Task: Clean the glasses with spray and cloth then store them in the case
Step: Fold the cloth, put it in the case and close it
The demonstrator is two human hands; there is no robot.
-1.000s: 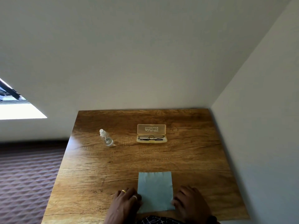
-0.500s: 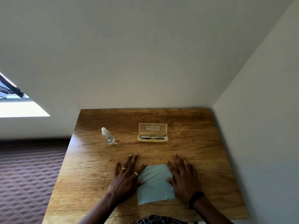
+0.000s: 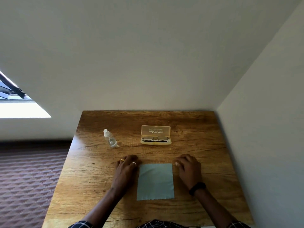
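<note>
A light blue cleaning cloth (image 3: 155,181) lies flat on the wooden table (image 3: 92,175) near me. My left hand (image 3: 125,168) rests just left of the cloth with fingers curled under, holding nothing. My right hand (image 3: 189,168) sits just right of the cloth, fingers also curled, holding nothing. Farther back, a yellow translucent glasses case (image 3: 156,131) stands with its lid up, and dark-framed glasses (image 3: 155,139) lie folded inside it. A small clear spray bottle (image 3: 109,139) stands to the case's left.
The table sits in a corner, with a wall behind it and another wall along its right edge. A patterned brown floor lies to the left.
Both hands moved forward along the sides of the cloth, then off it, and their fingers went from spread flat to curled. The cloth now lies smooth and square.
</note>
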